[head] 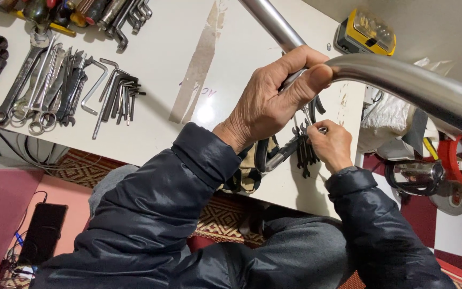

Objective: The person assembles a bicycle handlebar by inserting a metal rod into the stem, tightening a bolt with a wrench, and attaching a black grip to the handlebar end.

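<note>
A shiny bent metal tube (402,80) runs across the top of the view, above the white worktop (166,48). The left hand (273,96) is wrapped tight around the tube at its bend, thumb pressed on the top. Just below it, the right hand (330,144) is closed around a small tool, and a bunch of little dark spanners (304,152) hangs beside its fingers; which one it grips is hard to tell. A black hooked part (268,155) sits between the two wrists. Both arms wear dark puffy sleeves (156,214). A long strip of brown tape (199,59) is stuck on the worktop, with some small marks beside it. Far to the left lie grey spanners (33,80) in a row and a spread of bent hex keys (116,93), well apart from the hands. More tools with coloured handles (81,10) sit at the top edge. A yellow and black box (364,32) with a clear lid lies past the worktop's far corner. A black phone (43,230) lies on the pink floor (1,203) at the lower left.
</note>
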